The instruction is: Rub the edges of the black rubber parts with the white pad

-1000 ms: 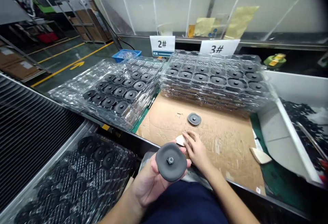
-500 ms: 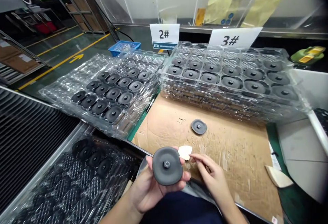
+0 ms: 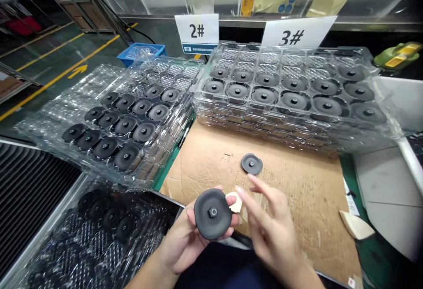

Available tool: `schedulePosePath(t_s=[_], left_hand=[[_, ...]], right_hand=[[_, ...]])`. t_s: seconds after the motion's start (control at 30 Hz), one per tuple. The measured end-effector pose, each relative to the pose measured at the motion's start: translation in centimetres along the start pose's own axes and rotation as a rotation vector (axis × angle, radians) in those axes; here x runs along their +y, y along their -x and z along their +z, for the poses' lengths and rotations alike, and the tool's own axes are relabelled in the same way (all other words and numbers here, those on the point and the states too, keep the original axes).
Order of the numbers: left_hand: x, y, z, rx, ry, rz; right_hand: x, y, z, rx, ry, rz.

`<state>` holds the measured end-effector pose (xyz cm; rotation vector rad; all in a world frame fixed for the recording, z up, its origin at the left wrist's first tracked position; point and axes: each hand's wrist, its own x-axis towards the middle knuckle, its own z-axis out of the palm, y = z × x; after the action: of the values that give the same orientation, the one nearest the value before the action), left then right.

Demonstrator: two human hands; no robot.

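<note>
A dark grey rounded disc (image 3: pixel 212 218) with a small hub at its centre rests in my left hand (image 3: pixel 188 240), the fingers wrapped round its edge. A cream-coloured pad (image 3: pixel 235 201) shows just behind the disc, by the left fingertips. My right hand (image 3: pixel 272 223), slightly blurred, has its fingers spread with nothing between them, to the right of the held disc. Just beyond its fingertips a second grey disc (image 3: pixel 251 164) lies on the cardboard sheet (image 3: pixel 307 192).
Stacked clear trays (image 3: pixel 264 121) holding discs stand at the back right, beside another tray stack (image 3: pixel 158 157) at left. A lower tray (image 3: pixel 95 245) sits bottom left. Another cream pad (image 3: pixel 356 225) lies at the cardboard's right edge. Signs read 2# (image 3: pixel 197 33) and 3# (image 3: pixel 297 33).
My right hand has risen towards the disc on the cardboard and spread its fingers, away from the cream pad. The left still holds its disc. The view has shifted slightly.
</note>
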<state>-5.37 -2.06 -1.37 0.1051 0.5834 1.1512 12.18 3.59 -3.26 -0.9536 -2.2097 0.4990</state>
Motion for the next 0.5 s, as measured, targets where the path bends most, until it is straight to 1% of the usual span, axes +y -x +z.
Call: schedulePosePath(t_s=[0.03, 0.07, 0.1, 0.13, 0.2, 0.23, 0.27, 0.37, 0.4, 0.5], left_hand=[[0.0, 0.0, -0.1, 0.004, 0.000, 0.005], [0.1, 0.0, -0.2, 0.007, -0.002, 0.010], [0.1, 0.0, -0.4, 0.013, -0.008, 0.014], [0.1, -0.1, -0.5, 0.019, -0.015, 0.018], [0.2, -0.1, -0.7, 0.035, -0.023, 0.022], [0.2, -0.1, -0.8, 0.045, -0.020, 0.023], [0.3, -0.1, -0.9, 0.060, -0.012, 0.023], [0.2, -0.3, -1.2, 0.132, 0.022, 0.036], [0.1, -0.4, -1.3, 0.157, 0.031, 0.043], [-0.1, -0.6, -1.4, 0.204, 0.038, 0.054]], right_hand=[[0.0, 0.1, 0.2, -0.052, -0.013, -0.056], [0.1, 0.2, 0.4, -0.101, -0.027, -0.074], [0.2, 0.3, 0.6, -0.121, -0.043, -0.032], [0.4, 0.5, 0.8, -0.101, -0.060, 0.059], [1.1, 0.9, 1.2, -0.006, -0.088, 0.291], [1.5, 1.2, 1.5, 0.016, -0.087, 0.373], [1.9, 1.6, 1.8, 0.000, -0.074, 0.415], [2.7, 2.9, 3.1, -0.159, -0.007, 0.401], [2.7, 3.3, 3.6, -0.189, 0.003, 0.385], [2.2, 4.2, 5.0, -0.208, -0.041, 0.328]])
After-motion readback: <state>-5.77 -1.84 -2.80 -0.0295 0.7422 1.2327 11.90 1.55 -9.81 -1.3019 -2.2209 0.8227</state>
